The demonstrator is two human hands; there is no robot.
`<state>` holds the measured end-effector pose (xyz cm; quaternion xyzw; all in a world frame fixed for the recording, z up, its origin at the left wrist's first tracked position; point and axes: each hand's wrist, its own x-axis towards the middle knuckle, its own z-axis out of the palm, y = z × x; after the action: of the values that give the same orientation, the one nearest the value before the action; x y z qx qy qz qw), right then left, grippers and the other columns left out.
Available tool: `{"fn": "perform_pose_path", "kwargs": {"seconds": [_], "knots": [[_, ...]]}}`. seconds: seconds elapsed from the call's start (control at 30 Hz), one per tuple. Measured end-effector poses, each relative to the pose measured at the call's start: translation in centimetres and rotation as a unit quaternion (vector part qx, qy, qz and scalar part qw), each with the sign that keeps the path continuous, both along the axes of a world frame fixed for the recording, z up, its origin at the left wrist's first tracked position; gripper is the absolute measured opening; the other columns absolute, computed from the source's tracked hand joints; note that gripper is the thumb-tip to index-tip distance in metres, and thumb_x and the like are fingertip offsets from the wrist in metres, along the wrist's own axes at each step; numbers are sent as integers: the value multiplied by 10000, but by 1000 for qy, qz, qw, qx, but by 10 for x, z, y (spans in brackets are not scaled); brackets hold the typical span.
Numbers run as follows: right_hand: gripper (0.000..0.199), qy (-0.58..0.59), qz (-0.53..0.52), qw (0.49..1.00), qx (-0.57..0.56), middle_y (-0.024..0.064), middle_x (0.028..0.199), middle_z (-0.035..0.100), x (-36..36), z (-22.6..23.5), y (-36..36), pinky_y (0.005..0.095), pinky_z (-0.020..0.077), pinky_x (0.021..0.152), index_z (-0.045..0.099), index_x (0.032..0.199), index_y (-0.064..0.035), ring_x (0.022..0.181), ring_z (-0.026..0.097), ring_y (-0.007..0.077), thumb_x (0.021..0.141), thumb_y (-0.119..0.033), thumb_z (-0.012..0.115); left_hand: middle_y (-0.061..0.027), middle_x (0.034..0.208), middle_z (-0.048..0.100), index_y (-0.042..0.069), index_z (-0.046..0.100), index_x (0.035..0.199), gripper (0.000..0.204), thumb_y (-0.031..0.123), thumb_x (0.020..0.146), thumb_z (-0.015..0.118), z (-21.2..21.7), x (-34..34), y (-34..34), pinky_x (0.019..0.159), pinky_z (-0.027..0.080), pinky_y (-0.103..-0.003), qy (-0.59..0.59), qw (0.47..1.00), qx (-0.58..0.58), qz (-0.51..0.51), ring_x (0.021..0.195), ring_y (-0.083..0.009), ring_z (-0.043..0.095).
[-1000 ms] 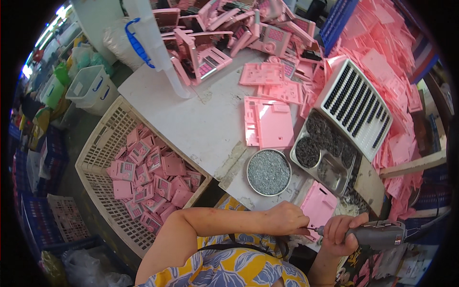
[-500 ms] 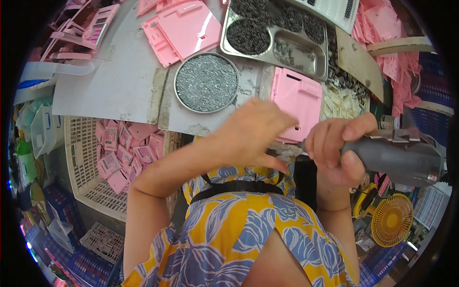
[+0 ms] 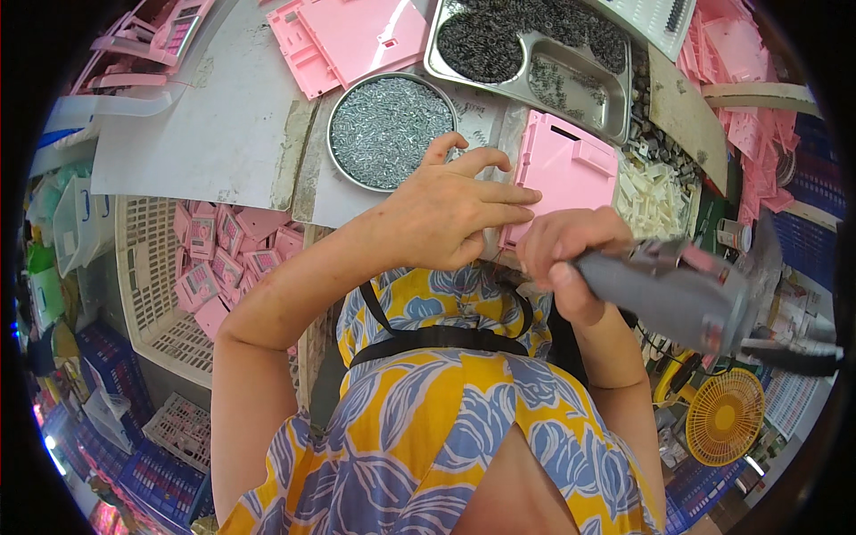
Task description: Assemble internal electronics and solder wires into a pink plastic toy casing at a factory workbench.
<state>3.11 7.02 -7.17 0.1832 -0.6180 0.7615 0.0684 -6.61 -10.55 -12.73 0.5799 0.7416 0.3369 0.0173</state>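
Observation:
My right hand (image 3: 575, 250) is wrapped round a grey electric screwdriver (image 3: 664, 290), whose front end is hidden by the hand. It is held close to the lower right of a pink plastic casing (image 3: 566, 169) lying on the bench. My left hand (image 3: 446, 205) has its fingers stretched and spread, with two fingertips at the casing's left edge; whether they press on it I cannot tell. Behind that hand stands a round metal bowl (image 3: 367, 185) full of small silvery screws (image 3: 392, 129). Its index finger is beside the bowl's right rim.
A steel tray (image 3: 615, 125) beyond the casing holds small black springs (image 3: 481, 49). White plastic pieces (image 3: 655, 196) lie to its right. More pink panels (image 3: 357, 40) are at the back. Below left, a white crate (image 3: 147, 303) holds pink keypad devices (image 3: 205, 281). A yellow fan (image 3: 725, 416) stands lower right.
My left hand has opened its fingers and reached forward between bowl and casing. My right hand has brought the screwdriver left, and its rear end has dipped. The whole view has shifted slightly.

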Motion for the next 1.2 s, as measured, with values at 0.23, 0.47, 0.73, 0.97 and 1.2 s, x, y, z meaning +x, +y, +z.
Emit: {"fn": "perform_pose_path", "kwargs": {"seconds": [0.23, 0.47, 0.73, 0.97, 1.2], "knots": [[198, 5, 39, 997, 69, 45, 617, 535, -6, -5, 3, 311, 442, 510, 519, 1005, -54, 504, 491, 160, 875, -81, 665, 41, 1290, 660, 167, 746, 1098, 415, 154, 689, 675, 4, 0, 3, 1019, 356, -543, 2, 1000, 9, -6, 1211, -225, 534], [403, -11, 34, 988, -153, -24, 527, 408, -39, 62, 58, 285, 331, 384, 459, 1206, -71, 397, 375, 110, 892, -202, 676, -73, 1040, 653, 106, 730, 950, 238, 228, 745, 725, -7, -20, 98, 888, 438, -434, -6, 987, 49, 153, 1073, -270, 566], [322, -108, -126, 979, -115, -29, 662, 372, 8, 111, 159, 279, 406, 508, 535, 1288, -129, 500, 392, 87, 1011, -293, 523, -84, 1001, 630, 78, 706, 882, 154, 180, 826, 605, 6, -12, 171, 785, 472, -416, 92, 985, 124, 74, 959, -268, 607], [197, -190, -260, 947, 16, -12, 667, 438, 34, 113, 202, 307, 448, 526, 559, 1098, -102, 554, 451, 110, 968, -243, 606, -115, 1007, 635, 24, 626, 1045, 236, 151, 852, 574, 73, -9, 56, 783, 501, -420, 108, 954, 216, 178, 917, -268, 635], [240, -121, -459, 861, 183, 31, 739, 568, 16, 89, 210, 332, 497, 566, 572, 1115, -51, 616, 569, 158, 907, -106, 678, -174, 1131, 691, 29, 657, 1145, 339, 275, 914, 684, 59, -11, -211, 875, 558, -389, -89, 831, 356, 417, 1031, -304, 691]]}}
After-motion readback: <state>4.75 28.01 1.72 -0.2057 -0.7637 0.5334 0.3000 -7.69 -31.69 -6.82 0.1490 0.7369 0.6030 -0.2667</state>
